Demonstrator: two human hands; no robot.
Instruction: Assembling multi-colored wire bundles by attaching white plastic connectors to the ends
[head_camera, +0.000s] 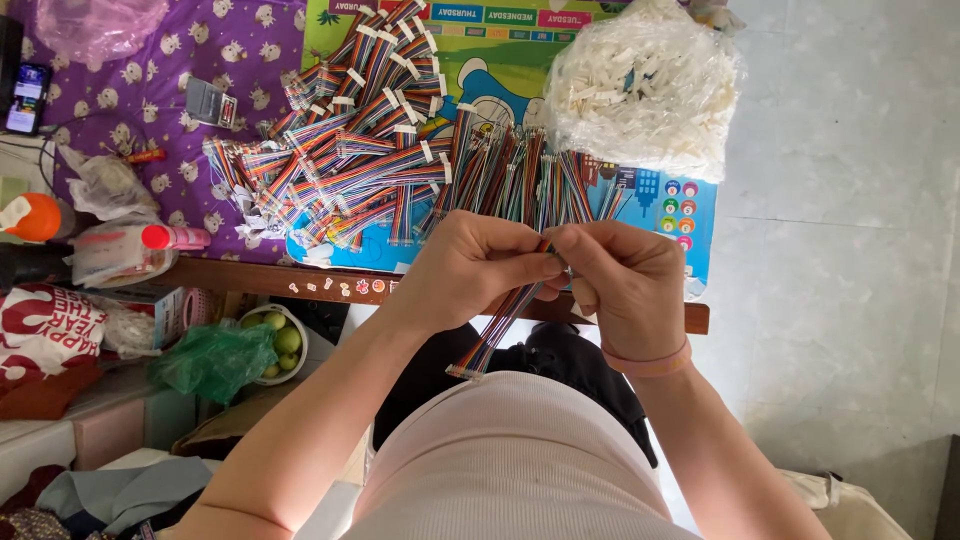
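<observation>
Two hands meet over the near edge of a low table (640, 318), whose top carries a heap of rainbow ribbon cables (380, 140) at 11 o'clock and a clear bag of white connectors (645, 85) at 1 o'clock. The left hand (470, 268) and right hand (625, 280) pinch one striped ribbon cable (502, 325); its long axis runs from 1 o'clock at the fingers down to 7 o'clock, white end toward the lap
</observation>
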